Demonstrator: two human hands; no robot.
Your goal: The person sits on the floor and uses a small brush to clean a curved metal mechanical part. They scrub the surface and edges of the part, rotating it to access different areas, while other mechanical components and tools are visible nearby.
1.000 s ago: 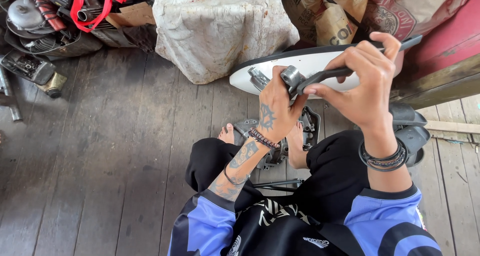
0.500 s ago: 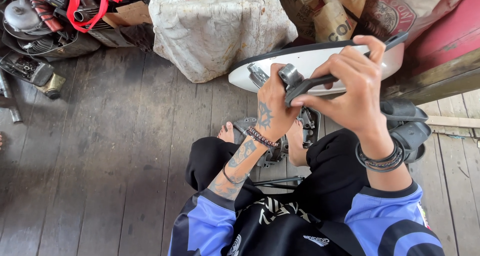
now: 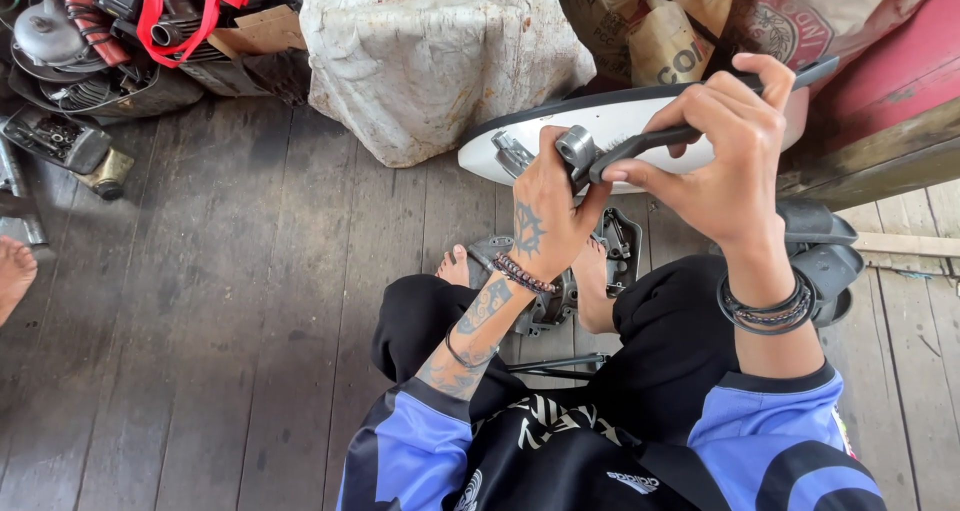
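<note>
While the person sits cross-legged on the plank floor [image 3: 200,301], both hands are up on a white cover [image 3: 620,131] that lies just ahead of the knees. The left hand [image 3: 545,216] is closed round a grey socket head [image 3: 576,147], thumb and fingers wrapped tight, holding it down on the cover's fitting. The right hand [image 3: 725,166] is curled fully round the dark wrench handle [image 3: 700,121], fingers folded over the bar, nothing loose in the grip. So the tool is seated and gripped; judging by that, the fastener looks mid-turn at best, and whether it is coming out or going in I cannot tell. A grey metal bracket [image 3: 560,271] sits on the floor between the feet, apart from the cover, so some of the assembly is off. Nothing shows the cover itself freed yet.

Now the surroundings. A big off-white stuffed sack [image 3: 430,61] stands straight ahead, plain, dirty, no label showing. To its right, brown paper bags [image 3: 650,31] carry dark block lettering and a reddish round emblem, crumpled against a red panel [image 3: 900,71]. Top left, a heap of greasy engine parts [image 3: 70,61] with a red strap [image 3: 185,1] draped over it, and a flat piece of cardboard [image 3: 265,31] beside. At the far left edge, another person's bare foot [image 3: 12,276].
</note>
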